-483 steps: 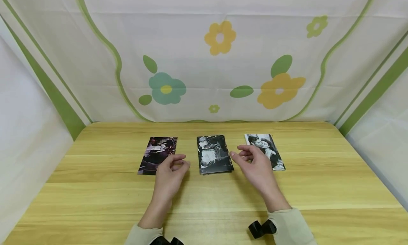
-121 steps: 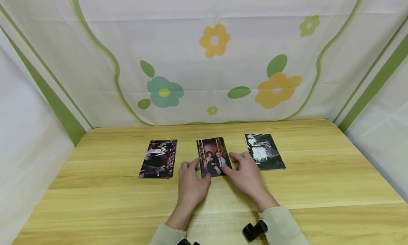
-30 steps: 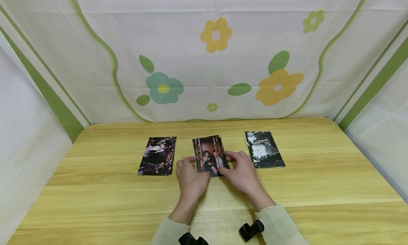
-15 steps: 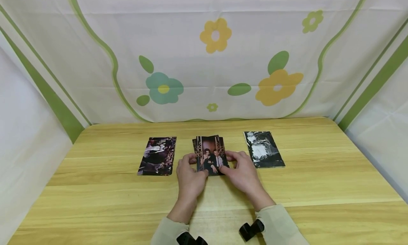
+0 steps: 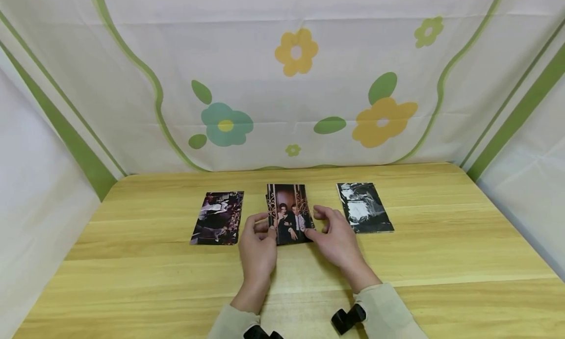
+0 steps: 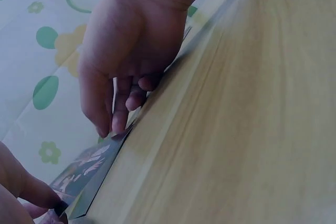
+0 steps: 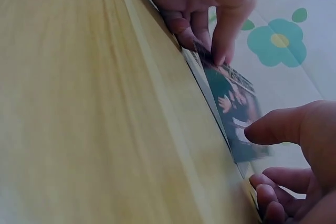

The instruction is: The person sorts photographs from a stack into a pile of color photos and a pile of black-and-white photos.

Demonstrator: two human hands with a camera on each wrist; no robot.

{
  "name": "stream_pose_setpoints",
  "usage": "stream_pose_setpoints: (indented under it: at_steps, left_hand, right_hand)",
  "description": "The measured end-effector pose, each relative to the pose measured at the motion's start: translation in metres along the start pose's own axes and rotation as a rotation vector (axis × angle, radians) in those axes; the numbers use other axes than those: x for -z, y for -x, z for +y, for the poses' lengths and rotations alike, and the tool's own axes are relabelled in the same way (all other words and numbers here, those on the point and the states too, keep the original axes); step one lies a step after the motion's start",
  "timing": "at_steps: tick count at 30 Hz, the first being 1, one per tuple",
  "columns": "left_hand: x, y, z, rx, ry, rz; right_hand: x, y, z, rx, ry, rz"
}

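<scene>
In the head view, a colour photo point(image 5: 289, 206) of a couple tops the middle pile, with the edge of another photo point(image 5: 267, 201) showing at its left. My left hand point(image 5: 257, 248) pinches its lower left corner, thumb on top. On the right side my right hand point(image 5: 337, 238) holds it, thumb on its face and fingers curled beside the edge. The right wrist view shows this photo point(image 7: 236, 114) tilted, its near edge lifted over the one below. A purplish photo point(image 5: 218, 219) lies to the left, and a black-and-white photo point(image 5: 365, 207) tops the right pile.
The photos lie on a light wooden table point(image 5: 176, 285). Behind it hangs a white cloth point(image 5: 265, 84) printed with flowers and green lines. Black wrist cameras point(image 5: 348, 319) sit at both sleeves.
Over the last second the couple photo has straightened over the one beneath. My left thumb has moved to its left corner. Since the earliest frame, the middle black-and-white photo has gone to the right pile.
</scene>
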State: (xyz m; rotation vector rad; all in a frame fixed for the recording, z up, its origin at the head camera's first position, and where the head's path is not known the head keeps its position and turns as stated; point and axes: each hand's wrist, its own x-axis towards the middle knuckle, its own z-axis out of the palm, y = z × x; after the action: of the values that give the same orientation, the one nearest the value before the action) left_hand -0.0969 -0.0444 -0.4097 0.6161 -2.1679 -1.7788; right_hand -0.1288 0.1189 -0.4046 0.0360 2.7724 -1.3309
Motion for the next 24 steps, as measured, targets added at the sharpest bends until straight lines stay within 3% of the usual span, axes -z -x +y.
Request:
stream_pose_setpoints:
  at_steps: [7, 16, 24]
  left_hand:
    - [0.0016, -0.0001, 0.0005, 0.026, 0.028, 0.003]
    - [0.0028, 0.0002, 0.0036, 0.065, 0.087, -0.009]
    - [0.0076, -0.0029, 0.0063, 0.054, 0.090, -0.028]
  right_hand:
    - [0.0005, 0.0007, 0.0001, 0.011, -0.053, -0.020]
    - [0.0020, 0.0003, -0.0033, -0.035, -0.127, -0.069]
    - [0.0054, 0.0010, -0.0067, -0.014, -0.163, -0.043]
